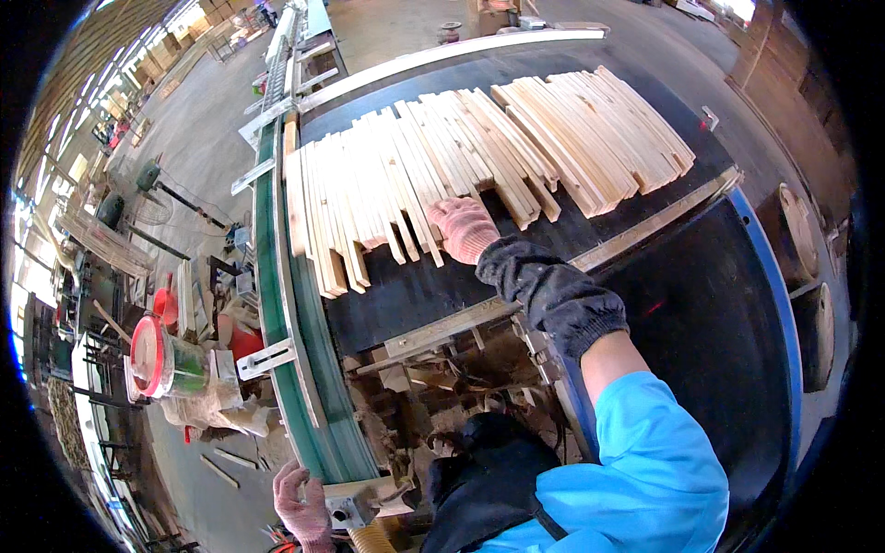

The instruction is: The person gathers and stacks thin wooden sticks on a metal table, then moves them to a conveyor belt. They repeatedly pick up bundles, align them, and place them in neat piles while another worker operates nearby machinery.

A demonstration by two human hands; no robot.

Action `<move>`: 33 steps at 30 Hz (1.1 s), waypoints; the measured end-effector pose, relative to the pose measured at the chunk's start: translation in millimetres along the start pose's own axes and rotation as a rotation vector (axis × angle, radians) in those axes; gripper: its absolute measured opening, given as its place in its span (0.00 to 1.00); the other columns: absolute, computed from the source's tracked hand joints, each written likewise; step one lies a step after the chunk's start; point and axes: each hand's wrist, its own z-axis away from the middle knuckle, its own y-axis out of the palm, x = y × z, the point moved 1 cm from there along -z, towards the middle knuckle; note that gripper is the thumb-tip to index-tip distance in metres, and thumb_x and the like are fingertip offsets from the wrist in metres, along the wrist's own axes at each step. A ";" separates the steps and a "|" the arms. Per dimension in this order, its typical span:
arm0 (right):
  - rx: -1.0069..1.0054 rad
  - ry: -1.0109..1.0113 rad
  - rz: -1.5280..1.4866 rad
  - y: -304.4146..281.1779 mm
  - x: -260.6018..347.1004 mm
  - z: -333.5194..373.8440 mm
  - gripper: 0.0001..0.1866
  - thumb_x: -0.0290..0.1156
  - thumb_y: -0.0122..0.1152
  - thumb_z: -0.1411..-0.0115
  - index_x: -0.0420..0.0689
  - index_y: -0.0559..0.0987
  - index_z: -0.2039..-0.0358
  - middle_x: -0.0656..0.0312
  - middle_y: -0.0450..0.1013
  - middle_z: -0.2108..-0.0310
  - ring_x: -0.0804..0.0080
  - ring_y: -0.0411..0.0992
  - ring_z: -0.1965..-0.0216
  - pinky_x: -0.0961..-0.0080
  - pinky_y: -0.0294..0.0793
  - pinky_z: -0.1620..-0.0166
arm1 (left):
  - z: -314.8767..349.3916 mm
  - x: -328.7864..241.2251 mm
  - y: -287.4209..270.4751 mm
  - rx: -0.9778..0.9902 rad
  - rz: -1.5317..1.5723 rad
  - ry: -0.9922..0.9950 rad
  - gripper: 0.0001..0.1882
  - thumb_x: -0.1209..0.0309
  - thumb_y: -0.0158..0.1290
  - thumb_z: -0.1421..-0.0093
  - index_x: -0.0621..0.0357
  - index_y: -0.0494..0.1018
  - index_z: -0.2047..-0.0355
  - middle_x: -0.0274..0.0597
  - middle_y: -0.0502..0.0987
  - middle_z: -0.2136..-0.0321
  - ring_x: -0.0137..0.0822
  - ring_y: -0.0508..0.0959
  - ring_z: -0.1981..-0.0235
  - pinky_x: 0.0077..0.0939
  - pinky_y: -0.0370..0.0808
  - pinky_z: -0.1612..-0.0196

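Observation:
Many pale wooden strips lie side by side in a wide row on a dark tabletop, their near ends uneven. My right hand, in a pink work glove with a dark sleeve cover above it, is closed at the near ends of the strips in the middle of the row. Its fingertips are partly hidden, so how many strips it grips does not show. Down at the lower left, my left hand, gloved alike, holds nothing and has its fingers apart. It is beside a metal block at the near end of a green belt.
A light rail borders the table's far side; a wooden edge runs along the near side. To the right stands a blue-framed black surface. A red-rimmed bucket and scrap wood are left of the belt. Wood offcuts lie below.

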 end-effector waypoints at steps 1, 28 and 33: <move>0.005 0.006 -0.014 1.9 -3.3 -2.7 0.33 0.25 0.64 0.42 0.50 0.73 0.34 0.57 0.72 0.33 0.55 0.68 0.32 0.58 0.65 0.31 | 0.0 -0.8 1.9 0.014 0.012 -0.013 0.19 0.78 0.64 0.37 0.69 0.79 0.45 0.49 0.77 0.40 0.43 0.77 0.39 0.40 0.73 0.33; -0.127 0.001 -0.434 -32.5 -5.2 -18.8 0.28 0.23 0.61 0.42 0.42 0.79 0.39 0.46 0.78 0.42 0.45 0.76 0.43 0.58 0.77 0.40 | 6.7 -51.7 60.0 0.036 -0.248 0.088 0.15 0.76 0.65 0.47 0.61 0.82 0.58 0.54 0.83 0.50 0.49 0.82 0.49 0.41 0.78 0.42; -0.439 0.155 -0.433 -33.7 6.1 -31.4 0.30 0.28 0.62 0.42 0.39 0.76 0.37 0.44 0.78 0.47 0.43 0.76 0.45 0.55 0.76 0.39 | -2.7 -51.3 63.8 0.100 -0.240 0.125 0.15 0.78 0.64 0.48 0.61 0.82 0.58 0.53 0.83 0.50 0.47 0.83 0.51 0.38 0.79 0.45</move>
